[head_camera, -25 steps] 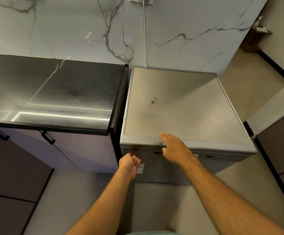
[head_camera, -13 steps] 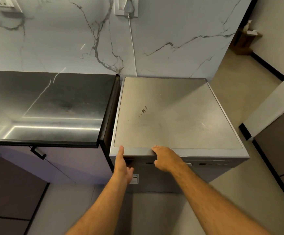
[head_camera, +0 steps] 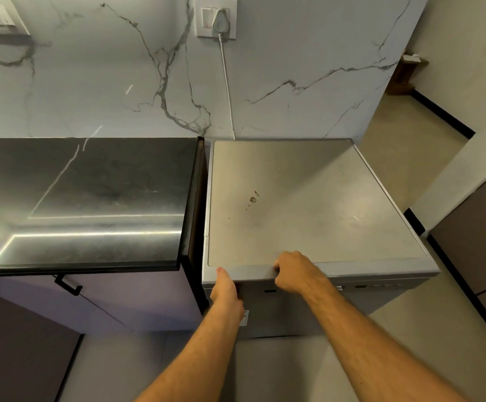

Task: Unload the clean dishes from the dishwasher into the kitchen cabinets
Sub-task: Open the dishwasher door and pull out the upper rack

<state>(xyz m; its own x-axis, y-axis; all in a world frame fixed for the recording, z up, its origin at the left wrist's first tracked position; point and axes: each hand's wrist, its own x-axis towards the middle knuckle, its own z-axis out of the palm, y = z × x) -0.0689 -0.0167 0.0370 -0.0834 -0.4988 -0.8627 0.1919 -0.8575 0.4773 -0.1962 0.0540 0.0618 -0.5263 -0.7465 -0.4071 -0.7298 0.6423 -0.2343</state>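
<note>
A grey freestanding dishwasher (head_camera: pixel 308 204) stands against the marble wall, its door closed. My left hand (head_camera: pixel 226 294) grips the top front edge of the door near its left corner, thumb on top and fingers hidden under the lip. My right hand (head_camera: pixel 296 274) holds the same front edge a little to the right, fingers curled over it. No dishes are visible. Lower cabinets (head_camera: pixel 114 303) with black handles (head_camera: pixel 67 284) stand to the left of the dishwasher.
A dark glossy countertop (head_camera: pixel 91 204) adjoins the dishwasher on the left. A white cord (head_camera: pixel 227 91) runs from a wall socket (head_camera: pixel 215 17) down behind the machine. Open floor lies to the right, bounded by dark cabinet fronts (head_camera: pixel 479 250).
My left hand rose from below the door lip and took hold of the front edge. My right hand's fingers curled over the edge. The camera view tilted upward.
</note>
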